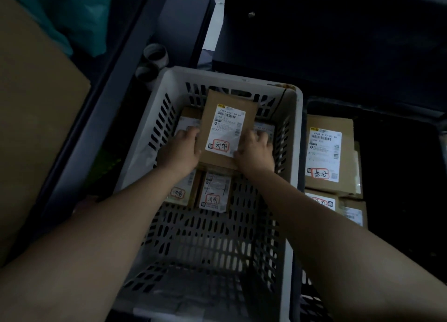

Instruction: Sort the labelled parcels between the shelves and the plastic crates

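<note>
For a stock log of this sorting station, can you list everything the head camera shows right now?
white slotted plastic crate: one, white, centre.
brown cardboard parcel with a white label: one, brown, inside the white crate, on top of the others.
smaller labelled parcels: at least four, brown with white labels, under it in the white crate.
dark plastic crate: one, black, right of the white crate.
brown labelled boxes: at least three, in the dark crate.
large plain cardboard box: one, brown, far left.
grey tube ends: two, behind the white crate's far left corner.
teal bag: one, top left.
hands: two, bare; left hand and right hand grip the top parcel's left and right edges.
</note>
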